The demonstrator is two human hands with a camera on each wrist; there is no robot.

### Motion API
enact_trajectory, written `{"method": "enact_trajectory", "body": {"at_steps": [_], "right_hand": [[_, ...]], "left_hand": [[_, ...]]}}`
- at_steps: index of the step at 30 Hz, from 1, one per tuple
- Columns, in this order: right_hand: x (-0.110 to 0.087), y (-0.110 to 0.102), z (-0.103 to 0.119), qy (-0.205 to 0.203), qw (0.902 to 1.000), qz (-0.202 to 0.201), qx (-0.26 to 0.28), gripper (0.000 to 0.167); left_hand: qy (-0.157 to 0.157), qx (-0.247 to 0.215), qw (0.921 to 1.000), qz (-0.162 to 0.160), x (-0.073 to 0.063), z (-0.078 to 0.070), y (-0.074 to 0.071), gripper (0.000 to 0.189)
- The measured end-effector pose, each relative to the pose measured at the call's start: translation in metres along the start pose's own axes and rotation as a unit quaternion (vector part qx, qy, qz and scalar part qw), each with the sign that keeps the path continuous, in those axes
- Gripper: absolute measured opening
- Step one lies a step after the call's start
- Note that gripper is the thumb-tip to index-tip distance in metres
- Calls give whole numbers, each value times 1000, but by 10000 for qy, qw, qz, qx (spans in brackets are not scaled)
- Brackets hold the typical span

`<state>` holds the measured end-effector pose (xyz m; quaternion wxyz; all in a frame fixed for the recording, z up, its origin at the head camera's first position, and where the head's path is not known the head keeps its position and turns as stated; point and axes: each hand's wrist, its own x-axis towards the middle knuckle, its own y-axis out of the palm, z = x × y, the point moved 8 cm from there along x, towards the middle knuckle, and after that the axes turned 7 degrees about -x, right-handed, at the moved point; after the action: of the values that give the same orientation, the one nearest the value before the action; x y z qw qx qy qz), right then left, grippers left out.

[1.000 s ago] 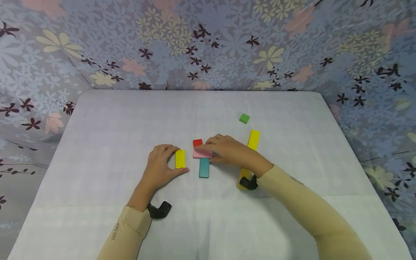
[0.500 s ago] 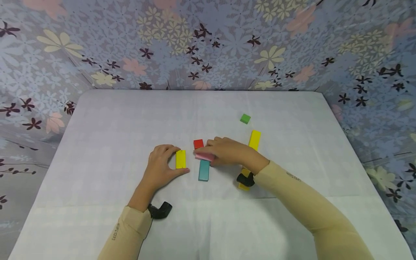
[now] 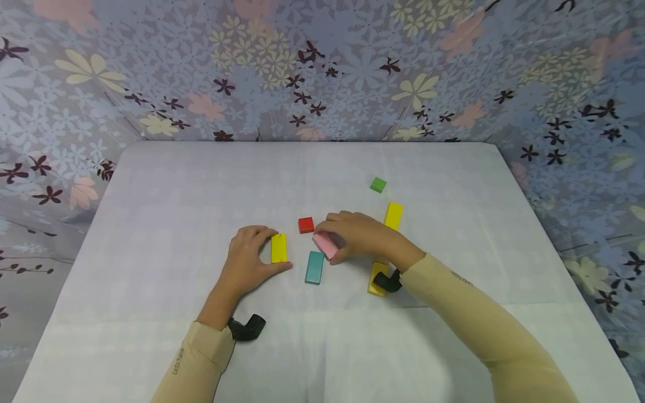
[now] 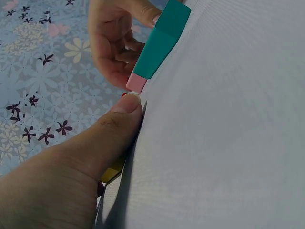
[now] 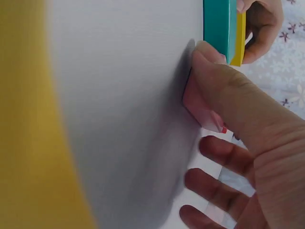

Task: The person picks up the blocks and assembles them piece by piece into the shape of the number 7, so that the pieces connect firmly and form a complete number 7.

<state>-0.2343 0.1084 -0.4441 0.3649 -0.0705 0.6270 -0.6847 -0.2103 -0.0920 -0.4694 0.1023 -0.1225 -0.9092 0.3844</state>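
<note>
On the white tabletop, my left hand (image 3: 247,260) holds a yellow block (image 3: 279,248) between thumb and fingers at its two ends. My right hand (image 3: 360,235) pinches a pink block (image 3: 326,244), which lies slanted. Just left of the pink block is a teal block (image 3: 314,267), and a small red block (image 3: 305,225) sits behind them. In the left wrist view the teal block (image 4: 164,40) overlaps the pink one (image 4: 136,83). The right wrist view shows the thumb along the pink block (image 5: 198,102), with the other fingers spread beneath.
A small green block (image 3: 378,184) lies toward the back. One yellow block (image 3: 394,215) is behind the right wrist and another (image 3: 375,280) is partly hidden under the black wrist camera (image 3: 388,281). Flowered cloth (image 3: 322,73) hangs beyond the table's far edge.
My right hand has turned the pink block from level to slanted and drawn it right, away from the red block. The teal block has slid slightly nearer and tilted. My left hand stays put.
</note>
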Motion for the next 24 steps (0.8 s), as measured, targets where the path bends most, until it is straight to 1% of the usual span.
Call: {"method": "enact_trajectory", "body": {"at_steps": [5,12,16,21,24], "right_hand": [[-4,-3,-7,84,9994,-325,31,68],[-11,-9,-23,627,9964,-485,300,72],[-13,-13,-32,820,9940,-604,404,75],[-17,-20,-45,885,9904,-976,409,75],[-21,-26,-54,997,9860,-1239,495,74]], "left_hand": [[12,-25,10000,-4,1,2,-1,72],[16,-75,10000,-11,1,3,-1,72],[8,-75,10000,-9,1,3,0,72],[30,-86,10000,0,1,2,0,71],[44,-82,10000,5,2,1,-1,71]]}}
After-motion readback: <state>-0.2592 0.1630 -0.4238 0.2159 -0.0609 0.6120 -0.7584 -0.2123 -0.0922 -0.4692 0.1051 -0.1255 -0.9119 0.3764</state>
